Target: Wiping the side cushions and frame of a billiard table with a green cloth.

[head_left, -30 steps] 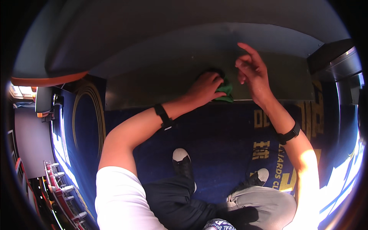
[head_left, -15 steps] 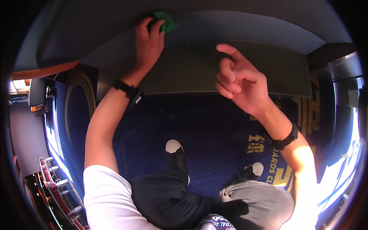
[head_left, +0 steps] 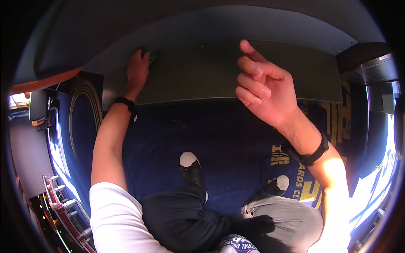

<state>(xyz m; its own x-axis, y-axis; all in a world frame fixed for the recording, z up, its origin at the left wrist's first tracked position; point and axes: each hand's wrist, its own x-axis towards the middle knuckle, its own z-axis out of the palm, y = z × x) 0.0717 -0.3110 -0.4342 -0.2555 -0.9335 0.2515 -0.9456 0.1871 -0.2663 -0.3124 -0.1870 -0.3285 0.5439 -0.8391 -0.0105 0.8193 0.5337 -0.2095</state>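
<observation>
My left hand (head_left: 138, 69) reaches out to the far left, its fingers closed on a green cloth (head_left: 152, 57). Most of the cloth is hidden behind the hand, and it lies against the dark panel (head_left: 202, 76) near that panel's upper left part. On the right, my right hand (head_left: 270, 86) hangs in the air in front of the same panel. Its palm is partly turned to me, the fingers are loosely curled and apart, and nothing is in them. Each wrist wears a black band.
Above the panel runs a grey curved surface (head_left: 253, 21). An orange-brown edge (head_left: 46, 80) juts in at the left. Below lies a blue carpet (head_left: 160, 135) with gold markings, where my shoes rest. A red object with a row of silver pegs (head_left: 63, 202) stands at lower left.
My left hand has moved down and to the left with the green cloth, from the grey curved surface onto the dark panel. My right hand has barely shifted, its fingers slightly rearranged.
</observation>
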